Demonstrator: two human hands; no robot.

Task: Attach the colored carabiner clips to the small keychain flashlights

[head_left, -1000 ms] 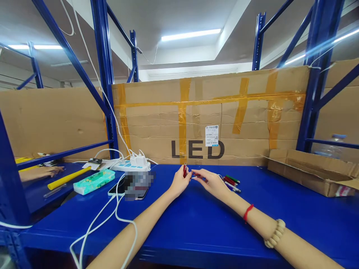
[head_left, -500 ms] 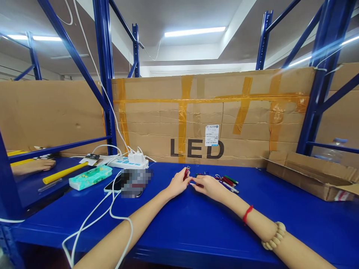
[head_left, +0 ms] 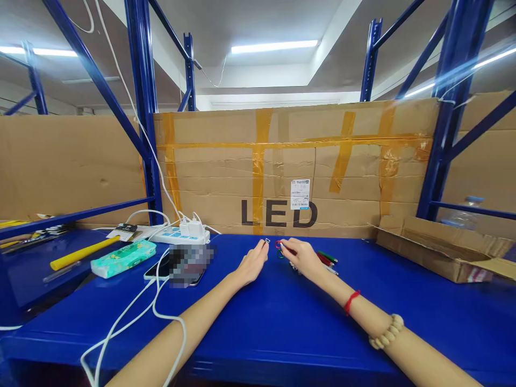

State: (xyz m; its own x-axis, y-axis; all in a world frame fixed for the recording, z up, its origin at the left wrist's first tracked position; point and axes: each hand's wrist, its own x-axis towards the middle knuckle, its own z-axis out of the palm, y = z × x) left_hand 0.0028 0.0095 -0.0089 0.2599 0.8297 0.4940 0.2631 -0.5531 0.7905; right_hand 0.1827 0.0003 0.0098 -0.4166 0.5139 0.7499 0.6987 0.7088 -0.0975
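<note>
My left hand (head_left: 252, 263) is closed over the blue tabletop (head_left: 258, 328). From its fingertips sticks out a small silver metal end (head_left: 266, 241); the rest of the piece is hidden in the grip. A short gap to the right, my right hand (head_left: 301, 256) pinches a small curved red piece (head_left: 278, 244), perhaps a ring. Just below it is a small green piece (head_left: 280, 254). Beside and partly behind the right hand lie several slim red, green and silver carabiner-like pieces (head_left: 327, 259).
On the left are a green tissue pack (head_left: 123, 258), a blurred phone, a power strip (head_left: 165, 235) and white cables (head_left: 155, 301). A yellow rod (head_left: 84, 252) lies farther left. An open cardboard box (head_left: 427, 255) stands right; a tall cardboard panel (head_left: 226, 172) closes the back.
My hands have moved apart. The red piece that showed in my left hand is now mostly covered, and my right hand is raised slightly with a curved red piece at its fingertips.
</note>
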